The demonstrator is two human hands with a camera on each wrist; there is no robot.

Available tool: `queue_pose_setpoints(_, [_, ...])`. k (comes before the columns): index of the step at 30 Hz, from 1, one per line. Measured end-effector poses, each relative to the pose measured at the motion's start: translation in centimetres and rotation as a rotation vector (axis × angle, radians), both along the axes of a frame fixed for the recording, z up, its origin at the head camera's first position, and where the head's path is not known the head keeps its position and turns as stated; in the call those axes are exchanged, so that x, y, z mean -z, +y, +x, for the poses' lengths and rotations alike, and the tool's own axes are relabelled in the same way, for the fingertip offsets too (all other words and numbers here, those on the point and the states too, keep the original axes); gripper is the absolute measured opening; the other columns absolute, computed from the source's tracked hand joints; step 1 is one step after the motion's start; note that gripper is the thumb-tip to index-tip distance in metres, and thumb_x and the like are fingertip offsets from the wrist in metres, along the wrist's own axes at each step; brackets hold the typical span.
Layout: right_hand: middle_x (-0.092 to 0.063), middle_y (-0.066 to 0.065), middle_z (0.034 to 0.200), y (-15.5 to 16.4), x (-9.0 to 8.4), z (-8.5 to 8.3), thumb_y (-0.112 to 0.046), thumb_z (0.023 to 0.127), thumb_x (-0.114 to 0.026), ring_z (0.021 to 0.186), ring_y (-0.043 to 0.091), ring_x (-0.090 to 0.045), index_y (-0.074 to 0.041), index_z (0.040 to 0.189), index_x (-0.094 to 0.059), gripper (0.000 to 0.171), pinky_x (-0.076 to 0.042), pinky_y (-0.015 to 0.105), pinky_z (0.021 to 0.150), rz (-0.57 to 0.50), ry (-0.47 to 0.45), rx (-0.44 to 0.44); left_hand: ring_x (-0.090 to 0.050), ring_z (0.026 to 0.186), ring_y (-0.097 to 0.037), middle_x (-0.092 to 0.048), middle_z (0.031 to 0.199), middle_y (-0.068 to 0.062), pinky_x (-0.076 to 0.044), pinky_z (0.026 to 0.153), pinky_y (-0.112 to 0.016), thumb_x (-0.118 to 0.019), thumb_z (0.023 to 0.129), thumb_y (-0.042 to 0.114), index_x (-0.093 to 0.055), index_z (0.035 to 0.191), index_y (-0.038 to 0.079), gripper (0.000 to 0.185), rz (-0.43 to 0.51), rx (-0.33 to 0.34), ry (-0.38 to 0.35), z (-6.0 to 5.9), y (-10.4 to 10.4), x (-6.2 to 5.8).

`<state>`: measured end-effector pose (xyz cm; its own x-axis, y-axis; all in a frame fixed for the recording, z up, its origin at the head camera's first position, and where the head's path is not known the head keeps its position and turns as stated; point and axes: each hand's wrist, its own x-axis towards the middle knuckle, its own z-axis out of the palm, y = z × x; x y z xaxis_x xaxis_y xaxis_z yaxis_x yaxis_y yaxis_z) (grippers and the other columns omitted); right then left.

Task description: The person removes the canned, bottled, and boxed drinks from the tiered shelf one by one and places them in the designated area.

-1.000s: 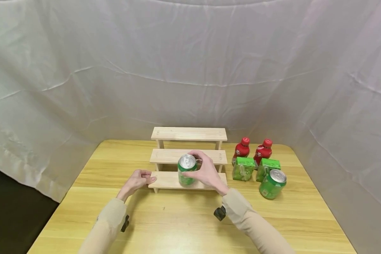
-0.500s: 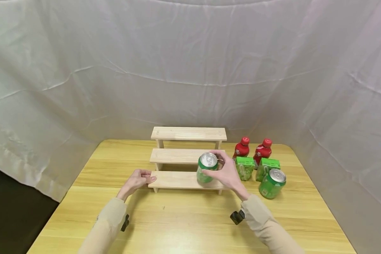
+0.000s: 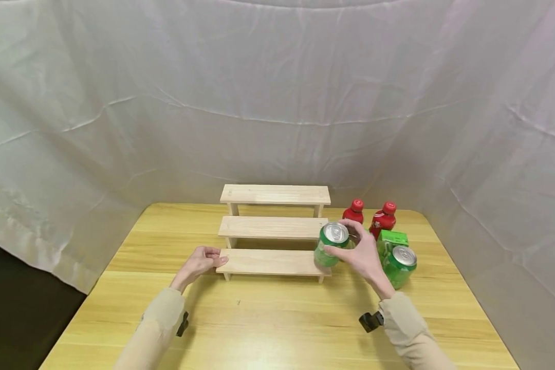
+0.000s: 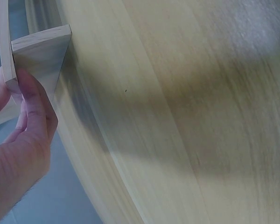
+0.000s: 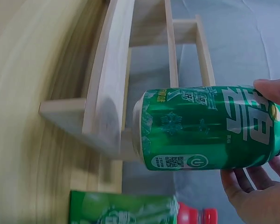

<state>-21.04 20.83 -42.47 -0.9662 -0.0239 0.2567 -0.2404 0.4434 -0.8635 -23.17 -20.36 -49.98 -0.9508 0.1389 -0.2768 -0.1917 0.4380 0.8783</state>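
Note:
A green soda can is gripped near its top by my right hand, at the right end of the lowest step. In the right wrist view a gap shows between the can and the wooden step. My left hand pinches the left end of the lowest board of the three-step wooden rack. From the left wrist view, thumb and fingers of the left hand lie on either side of that board's end.
Right of the rack stand a second green can, a green drink carton and two red bottles. Another green carton shows in the right wrist view. Grey curtains close off the table's back and sides.
My right hand has carried the can rightward from the middle of the lowest step to its right end. The left hand has stayed on the board.

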Motion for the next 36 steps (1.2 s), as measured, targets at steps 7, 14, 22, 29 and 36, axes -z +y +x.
queue_pose_setpoints(7, [-0.063, 0.015, 0.129, 2.1, 0.1, 0.6, -0.016, 0.075, -0.089, 0.103, 0.001, -0.053, -0.007, 0.134, -0.057, 0.068, -0.043, 0.012, 0.088, 0.040, -0.037, 0.069, -0.059, 0.111, -0.032, -0.057, 0.125, -0.031, -0.053, 0.101, -0.046, -0.068, 0.096, 0.018, -0.046, 0.135, -0.019, 0.058, 0.007, 0.000, -0.005, 0.0, 0.0, 0.0])
queue_pose_setpoints(14, [-0.064, 0.018, 0.128, 3.9, 1.0, 1.0, -0.015, 0.076, -0.088, 0.101, -0.010, -0.051, -0.003, 0.135, -0.055, 0.068, -0.042, 0.004, 0.086, 0.065, -0.015, 0.123, -0.059, 0.105, -0.028, -0.059, 0.120, -0.028, -0.054, 0.097, -0.042, -0.070, 0.095, 0.017, -0.047, 0.133, -0.019, 0.057, -0.001, -0.010, 0.000, 0.0, 0.0, 0.0])
queue_pose_setpoints(22, [-0.064, 0.021, 0.129, 5.1, 2.3, 1.1, -0.013, 0.075, -0.088, 0.100, -0.014, -0.049, 0.000, 0.135, -0.054, 0.070, -0.038, -0.001, 0.086, 0.093, -0.034, 0.167, -0.060, 0.107, -0.029, -0.059, 0.121, -0.029, -0.054, 0.099, -0.045, -0.068, 0.095, 0.018, -0.046, 0.134, -0.019, 0.058, -0.001, 0.000, 0.010, 0.1, 0.0, 0.0])
queue_pose_setpoints(29, [-0.063, 0.025, 0.131, 5.3, 3.2, 1.1, -0.014, 0.076, -0.088, 0.115, 0.027, -0.061, 0.002, 0.137, -0.052, 0.073, -0.036, -0.003, 0.084, 0.127, -0.074, 0.181, -0.060, 0.105, -0.027, -0.060, 0.118, -0.027, -0.054, 0.098, -0.045, -0.068, 0.095, 0.018, -0.046, 0.133, -0.020, 0.058, 0.009, 0.002, 0.016, 0.1, 0.0, 0.0])
queue_pose_setpoints(36, [-0.060, 0.030, 0.134, 5.4, 3.8, 1.3, -0.010, 0.076, -0.087, 0.124, 0.040, -0.059, 0.006, 0.137, -0.051, 0.072, -0.032, -0.007, 0.084, 0.113, -0.088, 0.169, -0.060, 0.104, -0.026, -0.060, 0.118, -0.027, -0.055, 0.095, -0.041, -0.069, 0.095, 0.018, -0.047, 0.133, -0.020, 0.058, 0.005, -0.004, 0.016, 0.1, 0.0, 0.0])
